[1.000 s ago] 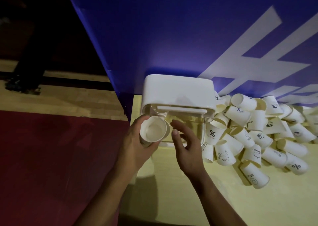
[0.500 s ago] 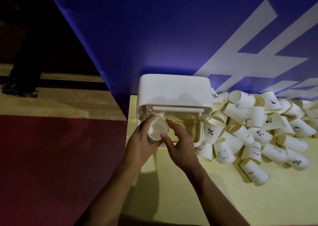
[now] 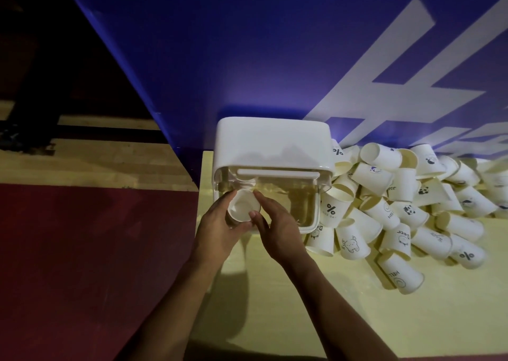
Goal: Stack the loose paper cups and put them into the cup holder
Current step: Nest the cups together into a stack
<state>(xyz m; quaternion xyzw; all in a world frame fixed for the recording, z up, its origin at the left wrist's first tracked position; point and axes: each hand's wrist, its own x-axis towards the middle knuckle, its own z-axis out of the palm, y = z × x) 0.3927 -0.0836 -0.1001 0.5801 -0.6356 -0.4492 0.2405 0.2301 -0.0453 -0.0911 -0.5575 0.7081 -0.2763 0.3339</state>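
Fingers of the left hand [image 3: 217,228] wrap a white paper cup [image 3: 243,208] from 8 o'clock, its mouth facing the camera, right at the clear front of the white plastic cup holder [image 3: 272,146]. The right hand [image 3: 280,226] pinches the cup's rim with thumb and forefinger from 4 o'clock. A heap of loose printed paper cups [image 3: 412,212] lies on the pale yellow desk [image 3: 412,327] at 3 o'clock of both hands, touching the holder's side.

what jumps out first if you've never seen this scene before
A big heap of loose paper cups sprawls on the yellow table at right, below a blue board. At centre, the left hand grips a cup in front of the white cup holder while the right hand pinches its rim.
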